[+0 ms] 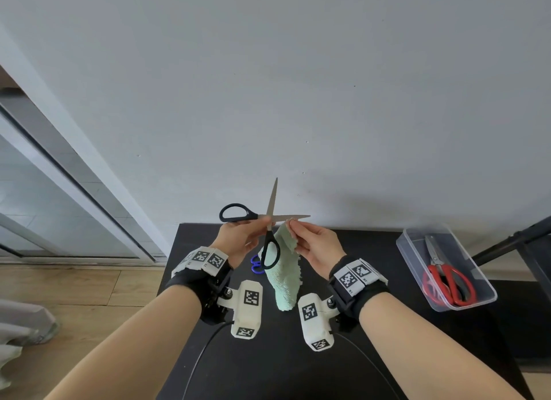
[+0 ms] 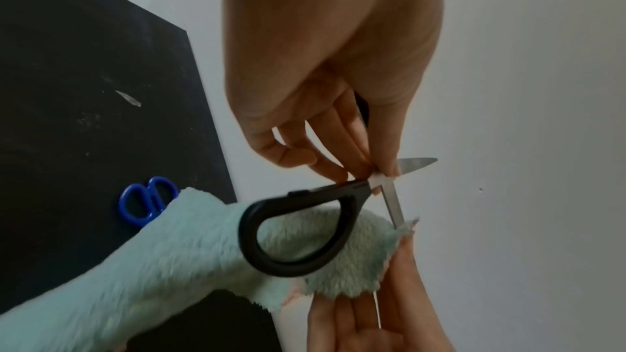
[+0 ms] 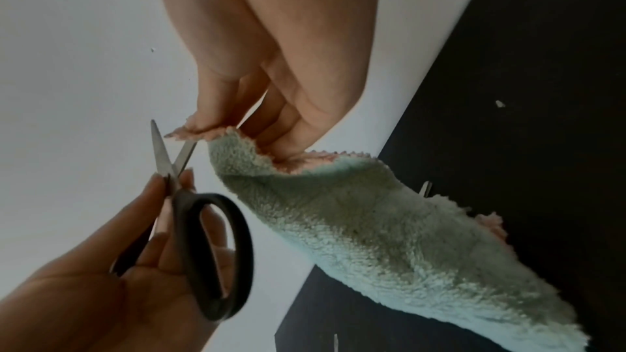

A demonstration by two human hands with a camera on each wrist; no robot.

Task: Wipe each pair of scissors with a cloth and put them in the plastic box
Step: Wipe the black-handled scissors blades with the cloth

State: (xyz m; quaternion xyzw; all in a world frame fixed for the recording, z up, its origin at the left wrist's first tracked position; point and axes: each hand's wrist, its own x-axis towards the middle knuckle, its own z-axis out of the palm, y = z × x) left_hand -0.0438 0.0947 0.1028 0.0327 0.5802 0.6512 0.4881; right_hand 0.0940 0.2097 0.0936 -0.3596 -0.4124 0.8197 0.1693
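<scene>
At frame centre my left hand (image 1: 238, 238) pinches the open black scissors (image 1: 265, 220) at the pivot. My right hand (image 1: 316, 247) pinches the cloth (image 1: 286, 283), seemingly against one blade. Red scissors (image 1: 447, 277) lie in the box (image 1: 417, 235) at right; blue scissors (image 2: 145, 200) on the bench (image 1: 387, 355).

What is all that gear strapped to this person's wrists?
Both forearms are bare, without sleeves. Each wrist wears a black strap ringed with white blocks bearing black-and-white square markers. A white plastic camera housing hangs beneath each wrist, with a thin black cable trailing.
</scene>
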